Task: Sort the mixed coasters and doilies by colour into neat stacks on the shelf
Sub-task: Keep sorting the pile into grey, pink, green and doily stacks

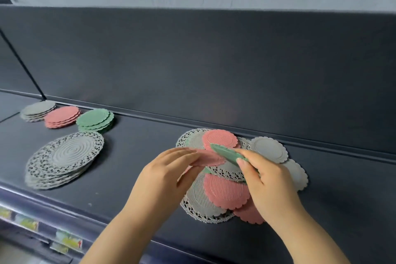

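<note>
A mixed pile of pink, grey and green coasters and grey lace doilies (216, 199) lies on the dark shelf (139, 156) at centre right. Over it, my left hand (165, 176) pinches a pink coaster (209, 157) by its edge. My right hand (267, 180) grips a green coaster (225, 152), tilted on edge. At the far left stand three sorted stacks: grey coasters (37, 110), pink coasters (62, 116) and green coasters (95, 119). In front of them sits a stack of large grey lace doilies (64, 158).
The shelf's tall dark back panel (192, 60) rises right behind the pile. A front lip with price labels (68, 240) runs along the lower left. Bare shelf surface lies between the doily stack and the mixed pile.
</note>
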A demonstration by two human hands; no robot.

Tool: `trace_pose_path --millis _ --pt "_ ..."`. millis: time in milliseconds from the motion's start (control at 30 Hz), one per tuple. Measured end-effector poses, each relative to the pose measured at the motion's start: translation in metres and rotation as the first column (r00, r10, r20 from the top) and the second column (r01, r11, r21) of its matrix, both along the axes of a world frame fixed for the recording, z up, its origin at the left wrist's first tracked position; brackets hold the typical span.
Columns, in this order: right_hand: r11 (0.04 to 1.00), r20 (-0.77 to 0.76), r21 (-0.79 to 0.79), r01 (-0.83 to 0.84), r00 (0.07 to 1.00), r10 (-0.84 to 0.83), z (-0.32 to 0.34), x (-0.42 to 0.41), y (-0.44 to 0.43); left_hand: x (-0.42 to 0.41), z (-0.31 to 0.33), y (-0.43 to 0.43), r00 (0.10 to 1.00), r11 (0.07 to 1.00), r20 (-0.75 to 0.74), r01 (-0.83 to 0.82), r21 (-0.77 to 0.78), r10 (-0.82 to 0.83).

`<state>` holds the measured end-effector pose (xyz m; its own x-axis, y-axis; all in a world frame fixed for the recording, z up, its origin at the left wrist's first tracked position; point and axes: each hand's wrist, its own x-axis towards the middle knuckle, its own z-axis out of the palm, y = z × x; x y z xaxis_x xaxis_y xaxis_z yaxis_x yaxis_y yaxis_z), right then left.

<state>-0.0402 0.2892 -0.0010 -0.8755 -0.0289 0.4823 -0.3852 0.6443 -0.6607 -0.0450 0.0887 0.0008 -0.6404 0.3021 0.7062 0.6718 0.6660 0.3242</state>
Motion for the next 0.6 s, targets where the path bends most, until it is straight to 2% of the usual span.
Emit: trace_pose_path --millis 200,367,600 --pt "0.998 0.023 -0.050 -0.024 0.999 0.025 -0.001 -0.006 -0.090 -0.002 -0.006 -0.092 0.991 0.993 0.051 -0.122 0.010 0.121" --pt "0.995 0.088 -0.091 -0.047 0.995 0.055 -0.002 -0.009 -0.187 -0.006 -0.008 -0.186 0.986 0.989 0.085 -0.148 0.023 0.146" --pt "0.991 0.019 -0.100 -0.086 0.996 0.088 0.000 -0.010 -0.291 -0.007 -0.015 -0.297 0.969 0.978 0.134 -0.210 0.014 0.206"
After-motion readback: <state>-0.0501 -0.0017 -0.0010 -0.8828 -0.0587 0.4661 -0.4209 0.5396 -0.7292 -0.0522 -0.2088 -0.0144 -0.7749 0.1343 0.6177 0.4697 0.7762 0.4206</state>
